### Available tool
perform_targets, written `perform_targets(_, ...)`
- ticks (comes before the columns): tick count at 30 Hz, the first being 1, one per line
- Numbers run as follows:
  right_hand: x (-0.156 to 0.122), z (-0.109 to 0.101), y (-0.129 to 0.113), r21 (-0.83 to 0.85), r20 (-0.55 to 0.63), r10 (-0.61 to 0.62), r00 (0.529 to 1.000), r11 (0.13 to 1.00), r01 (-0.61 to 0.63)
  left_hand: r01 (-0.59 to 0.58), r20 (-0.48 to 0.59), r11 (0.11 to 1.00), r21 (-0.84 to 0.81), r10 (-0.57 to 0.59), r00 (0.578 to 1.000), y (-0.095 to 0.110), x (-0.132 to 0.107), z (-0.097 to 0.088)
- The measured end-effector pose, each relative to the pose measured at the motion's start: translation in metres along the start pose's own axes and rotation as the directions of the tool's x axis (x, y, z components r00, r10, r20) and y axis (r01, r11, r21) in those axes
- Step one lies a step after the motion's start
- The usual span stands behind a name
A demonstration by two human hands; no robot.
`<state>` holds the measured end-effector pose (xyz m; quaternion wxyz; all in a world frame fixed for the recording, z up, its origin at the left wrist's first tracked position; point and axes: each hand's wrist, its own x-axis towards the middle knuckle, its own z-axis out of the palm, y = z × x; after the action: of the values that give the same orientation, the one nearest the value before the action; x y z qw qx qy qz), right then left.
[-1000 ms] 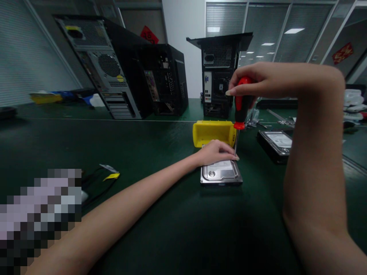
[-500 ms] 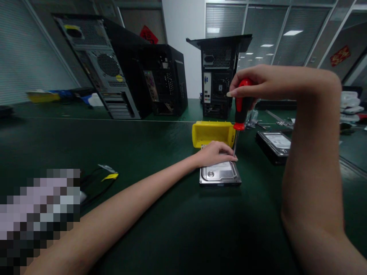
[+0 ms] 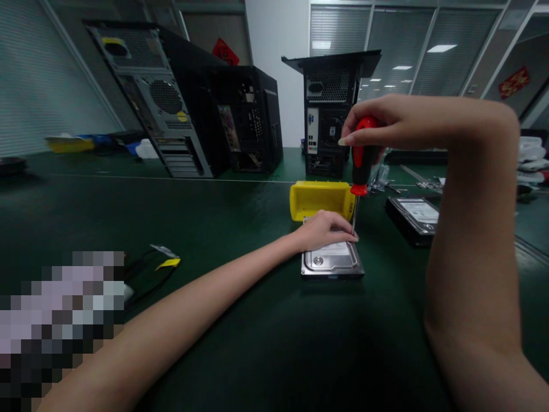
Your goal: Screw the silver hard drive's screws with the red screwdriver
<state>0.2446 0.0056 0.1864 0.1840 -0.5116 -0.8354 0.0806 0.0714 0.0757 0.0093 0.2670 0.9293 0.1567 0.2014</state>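
A silver hard drive (image 3: 332, 264) lies flat on the green table, its label partly covered by my left hand (image 3: 323, 229). That hand presses on the drive's far part, with thumb and fingertips closing in at its right edge, right beside the screwdriver tip. My right hand (image 3: 373, 126) is wrapped over the top of a red and black screwdriver (image 3: 359, 169). The screwdriver stands nearly upright, its thin shaft reaching down to the drive's right side. The tip's exact contact is hidden by my left fingertips.
A yellow bin (image 3: 319, 200) sits just behind the drive. Another hard drive (image 3: 416, 214) lies to the right, partly behind my right forearm. Computer cases (image 3: 186, 103) stand along the back, one more case (image 3: 328, 114) behind the bin. Cables (image 3: 165, 263) lie at left.
The whole view has shifted slightly, so everything appears a little further right. Both hands, the screwdriver and the hard drive keep the same arrangement.
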Motion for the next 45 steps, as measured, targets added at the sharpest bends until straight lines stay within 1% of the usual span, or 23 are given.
perform_targets(4,0.0,0.0,0.0,0.009,0.005,-0.02,1.0,1.0,0.02,-0.004,-0.011,1.0,0.027,0.004,1.0,0.001,-0.001,0.0)
perform_targets(8,-0.002,-0.001,0.0,0.002,-0.004,-0.014,1.0,1.0,0.014,-0.01,-0.013,1.0,0.028,0.01,1.0,0.002,-0.001,0.0)
perform_targets(14,0.0,-0.002,0.006,0.003,-0.043,-0.003,0.999,1.0,0.003,0.023,-0.036,1.0,0.02,-0.023,0.999,0.001,0.0,0.001)
perform_targets(18,0.007,-0.004,0.01,-0.006,-0.002,0.027,1.0,1.0,-0.027,0.041,-0.053,0.999,0.004,-0.04,0.998,0.0,0.001,0.001)
perform_targets(21,0.005,-0.005,0.009,-0.015,-0.01,0.039,0.999,0.999,-0.039,0.061,-0.065,0.998,-0.013,-0.062,0.996,0.001,0.0,0.0)
perform_targets(23,0.0,-0.008,0.01,-0.023,-0.047,0.037,0.998,0.999,-0.038,0.056,-0.074,0.998,-0.004,-0.057,0.996,0.002,-0.001,0.0)
perform_targets(25,-0.008,-0.012,0.013,-0.044,-0.129,0.026,0.991,0.999,-0.032,0.025,-0.071,1.0,0.0,-0.025,0.997,0.002,-0.002,0.001)
perform_targets(27,-0.015,-0.017,0.02,-0.071,-0.181,0.062,0.982,0.995,-0.076,-0.019,-0.066,1.0,-0.016,0.018,0.998,-0.001,-0.004,0.002)
perform_targets(29,-0.021,-0.022,0.028,-0.085,-0.228,0.049,0.972,0.994,-0.07,-0.049,-0.081,0.998,-0.031,0.046,0.996,-0.004,-0.005,0.003)
perform_targets(33,-0.027,-0.028,0.042,-0.133,-0.221,-0.002,0.975,0.991,-0.028,-0.077,-0.091,0.996,-0.047,0.073,0.993,-0.011,-0.004,0.005)
perform_targets(35,-0.028,-0.026,0.043,-0.13,-0.215,0.007,0.977,0.991,-0.036,-0.093,-0.077,0.994,-0.063,0.088,0.993,-0.012,-0.004,0.004)
perform_targets(38,-0.028,-0.022,0.037,-0.133,-0.221,0.017,0.975,0.99,-0.047,-0.09,-0.056,0.993,-0.073,0.086,0.995,-0.013,-0.003,0.002)
perform_targets(43,-0.024,-0.019,0.025,-0.126,-0.18,0.039,0.983,0.99,-0.063,-0.045,-0.026,0.998,-0.043,0.044,0.999,-0.01,-0.003,0.0)
perform_targets(45,-0.022,-0.02,0.024,-0.126,-0.153,0.046,0.987,0.99,-0.066,-0.045,-0.026,0.999,-0.024,0.044,0.999,-0.008,-0.002,-0.001)
